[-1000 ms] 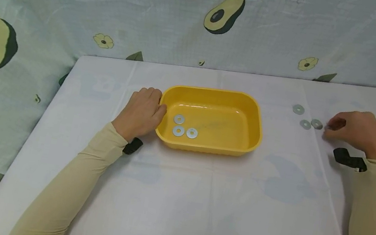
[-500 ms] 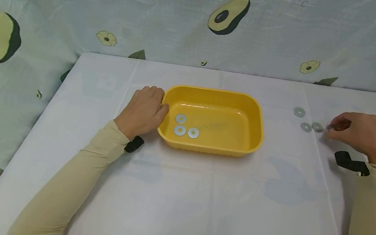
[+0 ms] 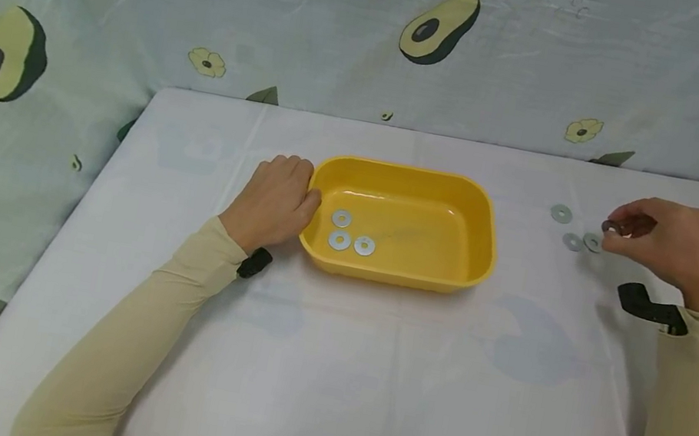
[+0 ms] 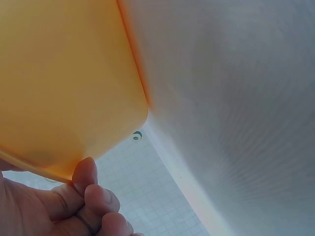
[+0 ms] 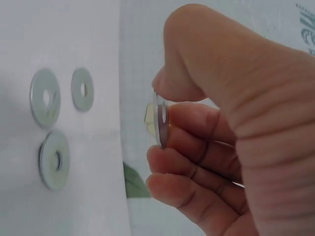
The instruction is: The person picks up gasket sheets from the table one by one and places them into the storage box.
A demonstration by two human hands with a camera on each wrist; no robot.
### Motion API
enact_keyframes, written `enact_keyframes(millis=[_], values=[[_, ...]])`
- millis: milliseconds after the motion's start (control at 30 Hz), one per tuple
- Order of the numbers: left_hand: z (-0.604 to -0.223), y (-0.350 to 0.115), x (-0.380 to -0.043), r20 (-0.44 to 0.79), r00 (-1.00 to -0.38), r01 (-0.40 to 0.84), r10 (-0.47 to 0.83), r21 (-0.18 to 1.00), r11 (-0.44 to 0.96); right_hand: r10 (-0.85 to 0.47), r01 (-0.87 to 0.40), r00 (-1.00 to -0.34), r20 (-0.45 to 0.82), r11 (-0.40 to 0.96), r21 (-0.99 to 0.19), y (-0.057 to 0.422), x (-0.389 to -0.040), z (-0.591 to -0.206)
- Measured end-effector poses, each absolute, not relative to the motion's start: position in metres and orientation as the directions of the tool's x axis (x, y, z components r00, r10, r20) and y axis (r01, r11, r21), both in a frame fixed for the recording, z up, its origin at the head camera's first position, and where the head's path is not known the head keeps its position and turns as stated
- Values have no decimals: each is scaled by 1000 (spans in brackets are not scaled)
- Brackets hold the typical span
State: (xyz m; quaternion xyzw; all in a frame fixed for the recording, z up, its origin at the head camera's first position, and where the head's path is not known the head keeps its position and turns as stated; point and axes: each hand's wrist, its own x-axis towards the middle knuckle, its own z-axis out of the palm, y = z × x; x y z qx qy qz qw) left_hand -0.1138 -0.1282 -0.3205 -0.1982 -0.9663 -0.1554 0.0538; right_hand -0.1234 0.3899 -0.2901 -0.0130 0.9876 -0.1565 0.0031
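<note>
My left hand grips the left end of a yellow plastic tray; in the left wrist view its thumb and curled fingers meet at the tray's rim. Three flat metal washers lie in the tray's left part. Over at the right, my right hand pinches a washer between thumb and fingers, raised off the table. Just left of that hand, three more washers lie close together on the white tabletop; part of the held washer is hidden by the fingers.
A white cloth covers the table, whose far edge meets a pale curtain printed with avocados. Black straps with small mounts sit at both wrists.
My right hand has lifted a washer from the table beside the others and moved slightly left over them. The left hand keeps its hold on the tray. The head view has shifted a little.
</note>
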Motion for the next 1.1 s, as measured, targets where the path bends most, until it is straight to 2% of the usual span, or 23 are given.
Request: enact_keyframes(millis=[200, 367, 733, 1100], values=[[-320, -127, -116, 151, -916, 400, 372, 281, 872, -68, -85, -996, 59, 928, -364, 370, -117, -285], [-320, -127, -116, 165, -911, 409, 377, 267, 873, -183, -224, -973, 144, 903, -367, 344, -117, -278], [-321, -132, -115, 184, -912, 404, 366, 259, 877, -444, -529, -835, 324, 809, -256, 280, -129, -237], [-321, -131, -114, 190, -910, 408, 367, 265, 874, -610, -684, -728, 312, 672, -283, 220, -135, -214]])
